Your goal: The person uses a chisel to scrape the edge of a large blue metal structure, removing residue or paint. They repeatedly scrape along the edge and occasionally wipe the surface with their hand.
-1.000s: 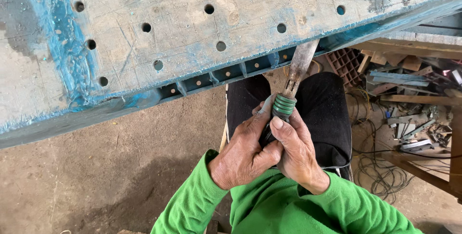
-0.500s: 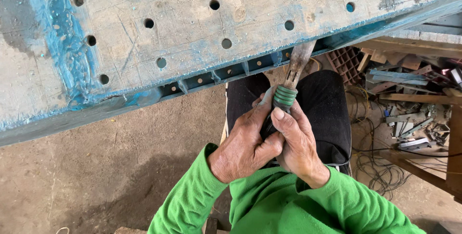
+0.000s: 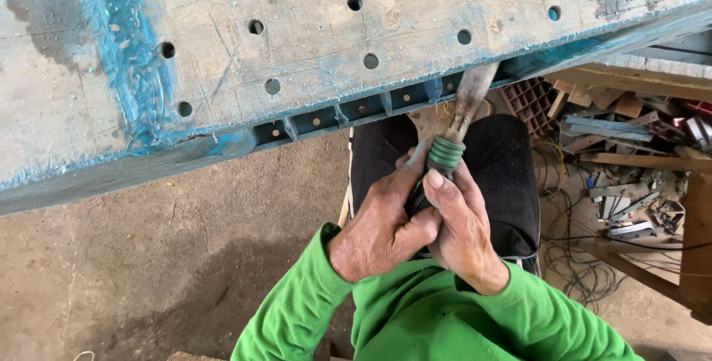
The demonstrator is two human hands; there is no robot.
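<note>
**Two-handed grip on a scraper at a panel edge**

Left hand (image 3: 382, 231) and right hand (image 3: 463, 231) both close around the green-wrapped scraper (image 3: 454, 135), apparently for leverage. Its flat blade angles far-right, tip meeting the near edge of the drilled blue-stained panel (image 3: 311, 27).

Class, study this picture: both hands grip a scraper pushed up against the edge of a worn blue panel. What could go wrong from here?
1. The scraper blade could slip off the panel edge; the left hand and right hand sit close behind it.
2. The tool is worked directly above the lap, so a slip might strike the legs.
3. The tangled wires on the floor could snag a foot.
</note>
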